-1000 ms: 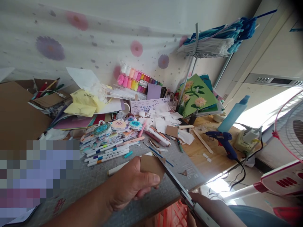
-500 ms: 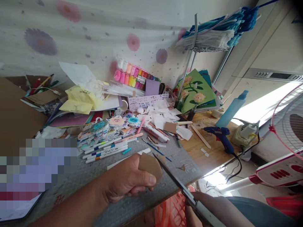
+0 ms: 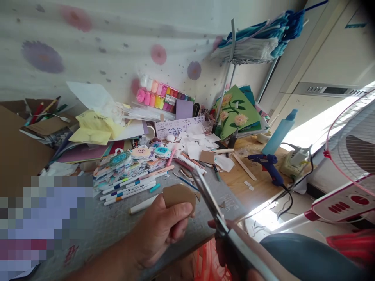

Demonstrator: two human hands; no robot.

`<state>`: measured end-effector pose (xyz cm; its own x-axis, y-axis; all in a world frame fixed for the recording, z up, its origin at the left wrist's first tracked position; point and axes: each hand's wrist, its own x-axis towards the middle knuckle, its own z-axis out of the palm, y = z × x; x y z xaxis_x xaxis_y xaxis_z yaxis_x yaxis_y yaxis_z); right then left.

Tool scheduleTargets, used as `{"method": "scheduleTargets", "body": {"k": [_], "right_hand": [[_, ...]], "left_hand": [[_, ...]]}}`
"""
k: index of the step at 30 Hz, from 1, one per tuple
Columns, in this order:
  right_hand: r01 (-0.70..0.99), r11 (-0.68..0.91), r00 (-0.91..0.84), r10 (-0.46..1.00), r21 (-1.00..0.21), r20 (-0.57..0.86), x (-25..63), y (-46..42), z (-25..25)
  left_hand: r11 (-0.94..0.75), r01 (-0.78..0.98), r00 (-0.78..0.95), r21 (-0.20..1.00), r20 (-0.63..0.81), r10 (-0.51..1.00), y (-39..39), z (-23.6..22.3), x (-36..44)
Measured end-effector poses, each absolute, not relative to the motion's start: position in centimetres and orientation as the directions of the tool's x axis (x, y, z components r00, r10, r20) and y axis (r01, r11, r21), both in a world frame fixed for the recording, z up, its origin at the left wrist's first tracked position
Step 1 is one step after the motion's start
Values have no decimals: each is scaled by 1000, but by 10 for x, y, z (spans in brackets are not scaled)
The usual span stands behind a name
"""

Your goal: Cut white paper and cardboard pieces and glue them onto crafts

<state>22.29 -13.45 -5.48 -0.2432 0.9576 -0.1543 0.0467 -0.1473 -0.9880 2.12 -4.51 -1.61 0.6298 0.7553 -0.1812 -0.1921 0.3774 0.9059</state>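
A brown cardboard piece (image 3: 179, 196) with a rounded edge is pinched between the thumb and fingers of my left hand (image 3: 162, 226), above the grey cutting mat (image 3: 117, 234). My right hand (image 3: 231, 249) grips a pair of scissors (image 3: 215, 212), its fingers partly hidden by the handles. The blades point up and away, just right of the cardboard and apart from it. Small cardboard scraps (image 3: 223, 204) lie on the mat beside the blades. A thick white marker (image 3: 143, 204) rests behind my left hand.
Several markers (image 3: 131, 191) and a pile of decorated cutouts (image 3: 117, 164) cover the mat's back. A blue glue gun (image 3: 268, 166) and a blue spray bottle (image 3: 279, 134) are on the right. A fan (image 3: 348, 144) stands beyond the table edge, with a red bag (image 3: 209, 261) below.
The scissors have come away from the cardboard's edge and now point more upward. My left hand has tilted the cardboard, its rounded edge now facing up and right. The view has shifted slightly.
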Motion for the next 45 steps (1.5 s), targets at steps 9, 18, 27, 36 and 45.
{"method": "scheduleTargets", "body": {"k": [9,18,27,36,45], "right_hand": [[235,-135,-185,966,-963,-181,206,-138,-40],[242,-25,-257,962,-970,-89,200,-134,-7],[288,-49,-253,959,-956,-125,207,-136,-16],[209,-20,-229,971,-978,-69,213,-140,-23],[39,-97,-104,990,-995,-100,211,-107,-7]], "left_hand": [[360,-248,509,899,-195,838,-51,-16,27],[323,-168,496,931,-204,844,-47,-15,26],[401,-177,544,899,-250,801,-48,-14,27],[430,-149,635,890,-247,732,-43,-14,23],[165,278,861,947,-321,395,-44,-12,19]]}}
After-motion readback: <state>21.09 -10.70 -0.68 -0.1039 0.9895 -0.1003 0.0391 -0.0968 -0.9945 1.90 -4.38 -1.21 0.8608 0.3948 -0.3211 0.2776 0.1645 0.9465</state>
